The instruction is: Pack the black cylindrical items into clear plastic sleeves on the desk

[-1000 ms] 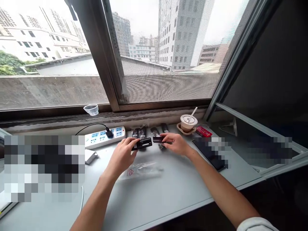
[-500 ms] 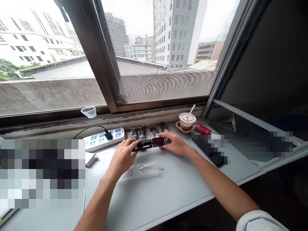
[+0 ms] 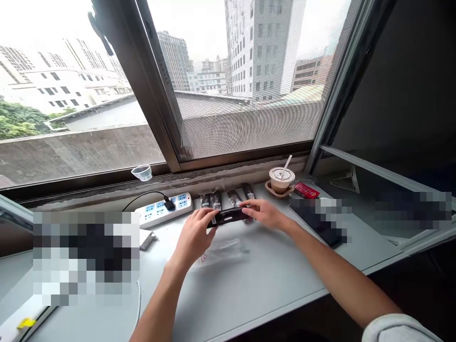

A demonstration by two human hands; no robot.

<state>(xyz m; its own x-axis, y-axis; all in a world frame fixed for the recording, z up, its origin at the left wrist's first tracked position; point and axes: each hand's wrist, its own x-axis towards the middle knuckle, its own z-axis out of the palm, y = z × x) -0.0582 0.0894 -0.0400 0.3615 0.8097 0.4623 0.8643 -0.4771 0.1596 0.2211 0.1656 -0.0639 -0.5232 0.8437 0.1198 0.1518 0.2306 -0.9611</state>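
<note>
A slim black case (image 3: 228,216) lies crosswise between both hands, just in front of a row of small black packets in clear wrappers (image 3: 215,201), and it seems to be held clear of the desk, though the view cannot confirm the gap. The left hand (image 3: 194,236) wraps its fingers over the case's left end, gripping it, while the right hand (image 3: 261,213) closes its fingertips on the right end. A crumpled clear plastic bag (image 3: 223,251) with a red mark lies just below the left hand. Behind the packets sit a white power strip (image 3: 164,210) with a black plug (image 3: 169,204) and a lidded drink cup (image 3: 281,179) with a straw, on a tan holder (image 3: 277,191). Near it is a red box (image 3: 305,190), and a dark phone (image 3: 313,223), partly blurred out, lies flat to the right. The case's smooth surface and the light fingertip hold on the right could let it slip onto the packets, and a wide swing of the right hand might tip the cup.
</note>
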